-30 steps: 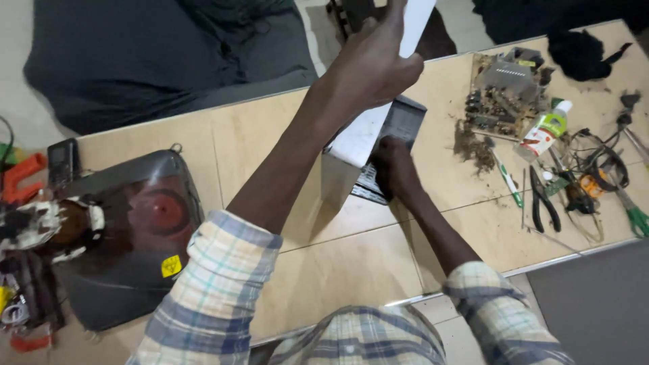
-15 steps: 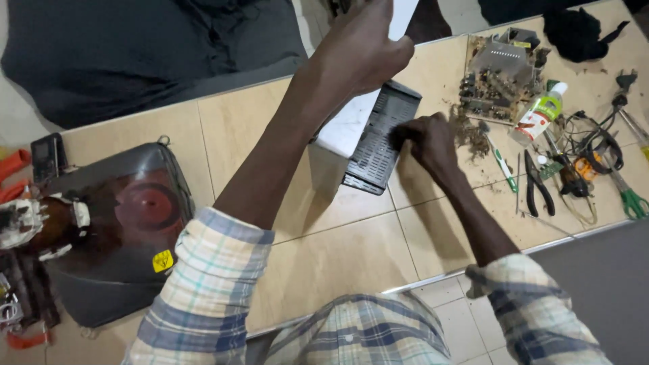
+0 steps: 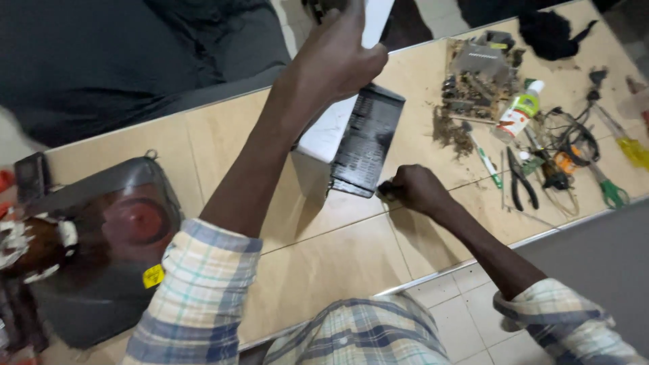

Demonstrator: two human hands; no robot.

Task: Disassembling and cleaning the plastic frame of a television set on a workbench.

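A long tan tabletop [image 3: 338, 270], tiled in pale wood-coloured panels with a metal edge strip, is running from lower left to upper right across the head view. On its left end a large dark grey moulded plastic shell [image 3: 101, 243], with a red round part showing inside, is lying flat.

Near the middle, a white rectangular metal casing with a black perforated vent panel [image 3: 351, 135] is standing tilted on its near lower corner, its long axis leaning from the tabletop up and away toward the far edge. The left hand [image 3: 338, 54] is clamping its upper end, fingers wrapped over the white side, so this hand is carrying the casing's weight. The right hand [image 3: 412, 189] is resting on the tabletop just beside the casing's lower right corner, closed into a loose fist; something small and dark seems to be pinched in it, though what it is cannot be told.

To the right of that hand bare tabletop is lying open, then clutter is beginning: a dusty brown circuit board [image 3: 476, 74], a white squeeze bottle with a green label [image 3: 517, 115], black-handled pliers [image 3: 520, 182] and a green-handled tool [image 3: 612, 192]. The near edge is running close below the right hand.
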